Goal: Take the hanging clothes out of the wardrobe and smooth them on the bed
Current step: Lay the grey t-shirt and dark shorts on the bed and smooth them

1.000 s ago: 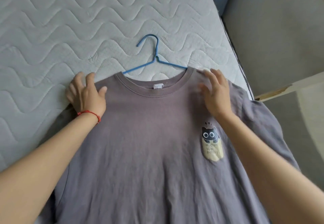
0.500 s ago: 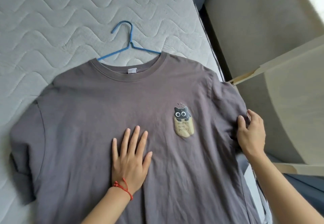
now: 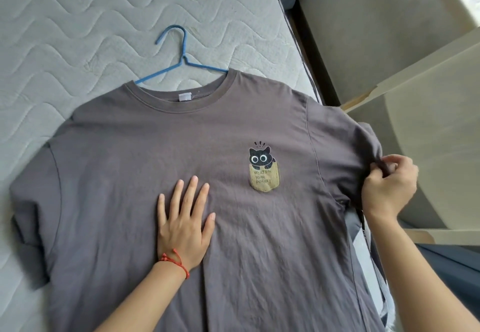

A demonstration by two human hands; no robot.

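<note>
A grey-brown cotton T-shirt (image 3: 145, 155) with a cat-in-pocket print (image 3: 262, 169) is lying front-up on the quilted grey mattress (image 3: 78, 19), a blue wire hanger (image 3: 181, 57) poking out of its collar. The left hand (image 3: 183, 223), wearing a red string bracelet (image 3: 176, 262), is pressing flat on the shirt's chest with straight, spread fingers. The right hand (image 3: 388, 184) is pinching the shirt's sleeve hem at the mattress edge.

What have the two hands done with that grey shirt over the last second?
Both hands left the collar area. The left hand slid down to press flat on the T-shirt chest; the right hand went out to the sleeve at the bed's edge and now pinches its hem. The blue hanger stays inside the neck, the shirt on the mattress.
</note>
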